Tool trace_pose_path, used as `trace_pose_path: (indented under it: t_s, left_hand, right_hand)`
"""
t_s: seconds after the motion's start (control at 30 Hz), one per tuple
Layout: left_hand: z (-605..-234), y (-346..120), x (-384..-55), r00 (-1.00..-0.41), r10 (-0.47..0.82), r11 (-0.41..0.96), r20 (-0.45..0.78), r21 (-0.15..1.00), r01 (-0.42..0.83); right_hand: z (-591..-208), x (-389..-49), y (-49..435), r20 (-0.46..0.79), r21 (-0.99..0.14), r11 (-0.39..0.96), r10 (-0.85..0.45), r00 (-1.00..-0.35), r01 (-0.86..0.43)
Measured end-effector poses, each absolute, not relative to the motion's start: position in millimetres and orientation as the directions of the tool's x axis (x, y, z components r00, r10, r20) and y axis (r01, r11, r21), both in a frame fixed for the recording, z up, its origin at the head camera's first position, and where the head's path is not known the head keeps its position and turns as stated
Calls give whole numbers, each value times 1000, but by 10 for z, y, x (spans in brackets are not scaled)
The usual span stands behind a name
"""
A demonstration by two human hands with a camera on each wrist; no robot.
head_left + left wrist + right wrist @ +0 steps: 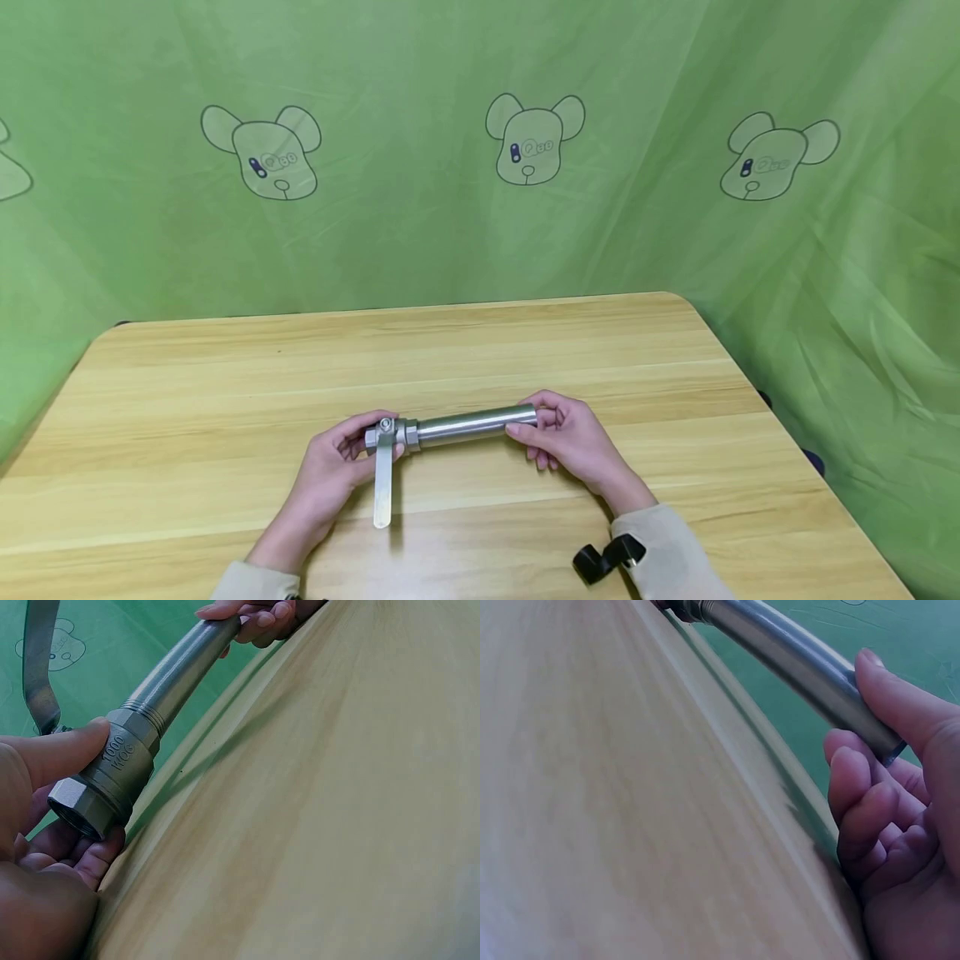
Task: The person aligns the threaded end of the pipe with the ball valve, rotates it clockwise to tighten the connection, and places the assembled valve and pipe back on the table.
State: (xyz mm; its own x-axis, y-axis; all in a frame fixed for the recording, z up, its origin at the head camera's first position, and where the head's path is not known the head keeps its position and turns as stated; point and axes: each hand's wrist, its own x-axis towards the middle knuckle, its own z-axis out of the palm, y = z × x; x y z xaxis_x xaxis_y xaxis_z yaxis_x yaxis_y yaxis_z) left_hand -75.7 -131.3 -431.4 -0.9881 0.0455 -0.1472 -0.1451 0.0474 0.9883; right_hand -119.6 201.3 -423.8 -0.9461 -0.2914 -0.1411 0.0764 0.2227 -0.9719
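"Green fabric (pixel 420 242) stands behind and to the right of a wood-grain desk (pixel 225 367), with outlined animal heads (pixel 528 146) printed across it. What obstructs the view?"

"One flat lever (pixel 383 493) extends from the metal valve (pixel 120 761) toward the person and, in the head view, crosses the thumb of the left hand (pixel 326 475). A black device (pixel 625 551) at the pale right sleeve (pixel 671 554) covers a little of the desk."

"Which markings are legible?"

"Raised characters on the valve read '1000 WOG'. Lettering on the printed heads is too faint to read."

"And the hollow parts?"

"The valve's six-sided end is open and dark within; its interior cannot be made out. A smooth steel pipe (pixel 468 427) joins the opposite end."

"How are the hands placed?"

"The left hand pinches the valve between thumb and fingers; the right hand (pixel 573 437) pinches the pipe's free end. Valve and pipe lie crosswise between them, raised above the desk, which bears their shadow (pixel 225 748)."
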Motion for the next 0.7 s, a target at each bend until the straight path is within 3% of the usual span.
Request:
trace_pose_path:
  t_s: [0.5, 0.7]
  left_hand:
    - [-4310, -1312, -765, -988, 51, 53, -148, 988, -145]
    - [-4318, -1315, -764, -987, 54, 55, -154, 987, -151]
  right_hand:
    - [-4244, -1183, 1962, -104, -942, 330, -135, -985, 55]
    - [-4258, -1201, 1980, -94, -949, 314, -189, -978, 31]
